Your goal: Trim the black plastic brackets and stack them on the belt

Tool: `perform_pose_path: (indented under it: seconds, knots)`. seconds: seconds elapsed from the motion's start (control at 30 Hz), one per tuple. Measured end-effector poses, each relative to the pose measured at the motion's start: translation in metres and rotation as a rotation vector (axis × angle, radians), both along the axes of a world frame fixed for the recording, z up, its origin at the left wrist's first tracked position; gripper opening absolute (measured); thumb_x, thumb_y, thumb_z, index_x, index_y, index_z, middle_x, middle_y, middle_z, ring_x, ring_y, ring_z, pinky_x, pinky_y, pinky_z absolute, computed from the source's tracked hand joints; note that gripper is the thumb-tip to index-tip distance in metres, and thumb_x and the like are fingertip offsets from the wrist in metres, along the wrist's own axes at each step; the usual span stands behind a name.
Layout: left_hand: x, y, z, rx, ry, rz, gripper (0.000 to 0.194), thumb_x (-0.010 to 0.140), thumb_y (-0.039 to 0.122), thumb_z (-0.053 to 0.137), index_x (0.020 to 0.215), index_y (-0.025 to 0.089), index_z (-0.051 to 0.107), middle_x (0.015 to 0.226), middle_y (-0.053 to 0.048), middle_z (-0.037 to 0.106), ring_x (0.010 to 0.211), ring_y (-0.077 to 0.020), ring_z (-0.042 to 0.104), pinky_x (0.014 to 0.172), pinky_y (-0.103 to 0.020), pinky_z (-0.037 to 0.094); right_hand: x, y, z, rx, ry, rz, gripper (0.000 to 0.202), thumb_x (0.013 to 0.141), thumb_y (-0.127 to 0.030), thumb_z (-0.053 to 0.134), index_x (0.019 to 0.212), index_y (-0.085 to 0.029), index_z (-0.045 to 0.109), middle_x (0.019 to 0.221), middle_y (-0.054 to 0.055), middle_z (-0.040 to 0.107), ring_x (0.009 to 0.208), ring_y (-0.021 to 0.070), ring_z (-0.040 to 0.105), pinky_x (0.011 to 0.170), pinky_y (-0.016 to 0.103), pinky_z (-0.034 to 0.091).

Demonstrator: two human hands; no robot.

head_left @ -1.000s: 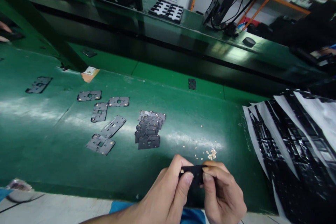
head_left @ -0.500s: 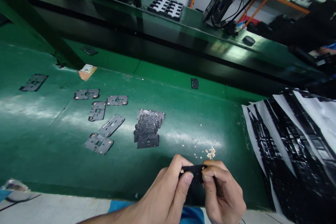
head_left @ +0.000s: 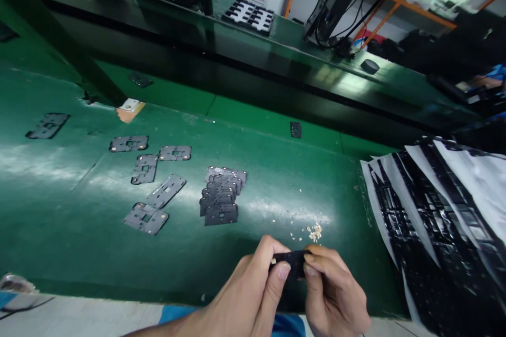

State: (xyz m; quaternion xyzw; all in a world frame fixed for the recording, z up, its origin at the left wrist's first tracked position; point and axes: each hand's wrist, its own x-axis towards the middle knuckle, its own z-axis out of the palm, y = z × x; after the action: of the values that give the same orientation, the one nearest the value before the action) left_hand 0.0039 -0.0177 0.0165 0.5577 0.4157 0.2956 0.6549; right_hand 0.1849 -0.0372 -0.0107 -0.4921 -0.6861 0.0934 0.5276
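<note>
Near the front edge of the green table, my left hand (head_left: 256, 284) grips the left end of a small black plastic plate (head_left: 291, 260) between thumb and fingers. My right hand (head_left: 336, 287) pinches the plate's right end, with thumb and index finger at its upper corner. A tiny tan piece (head_left: 273, 261) shows at the plate's left end. Just beyond my right hand lies a little heap of tan pieces (head_left: 315, 232), with a few scattered around it. An overlapping stack of black plates (head_left: 221, 214) lies to the left of the hands.
Several loose black plates (head_left: 147, 217) are spread over the table's left side. On the right stands a pile of black-and-white plastic wrapping (head_left: 427, 231). A green post (head_left: 79, 58) rises at the left. At the back, a tray (head_left: 249, 15) sits on a raised ledge.
My right thumb and index finger have closed further over the plate's right corner, covering the tan spot seen there before. The view has shifted slightly; both hands still hold the plate.
</note>
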Motion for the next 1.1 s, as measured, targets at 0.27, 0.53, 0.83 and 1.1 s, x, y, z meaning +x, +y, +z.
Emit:
perform_pose_path:
  seconds: [0.27,0.53,0.83,1.1]
  knots:
    - [-0.003,0.008,-0.007,0.098,-0.030,-0.086,0.034,0.115,0.046,0.027,0.108,0.021,0.049,0.066,0.005,0.045,0.056,-0.0141,0.044,0.055,-0.025,0.036,0.002,0.001,-0.005,-0.076,-0.008,0.049,0.032,0.089,0.009,0.060,0.108,-0.014,0.070,0.095,0.009,0.071,0.085,0.0196,0.074,0.066,0.030,0.064]
    - [-0.007,0.015,-0.007,0.077,0.049,-0.092,0.032,0.115,0.042,0.028,0.108,0.021,0.050,0.072,0.004,0.047,0.062,-0.0149,0.047,0.060,-0.026,0.040,0.011,-0.007,0.001,-0.259,0.112,0.090,0.019,0.099,-0.001,0.055,0.100,-0.017,0.065,0.081,0.003,0.064,0.067,0.0141,0.067,0.057,0.025,0.057]
    - [-0.014,0.028,-0.007,0.165,0.154,-0.079,0.026,0.113,0.037,0.034,0.106,0.021,0.053,0.085,0.000,0.060,0.077,-0.0178,0.055,0.074,-0.030,0.044,0.014,0.001,0.004,-0.544,0.219,0.140,0.010,0.105,-0.023,0.064,0.113,-0.020,0.069,0.068,-0.002,0.068,0.051,0.0115,0.065,0.048,0.019,0.054]
    - [-0.010,0.023,-0.024,0.062,-0.141,0.061,0.038,0.113,0.043,0.028,0.086,0.022,0.043,0.067,0.005,0.040,0.058,-0.0129,0.036,0.059,-0.028,0.029,-0.021,-0.003,0.005,-0.451,0.253,0.039,0.011,0.102,-0.019,0.065,0.096,-0.021,0.074,0.061,-0.004,0.064,0.044,0.0097,0.059,0.048,0.021,0.051]
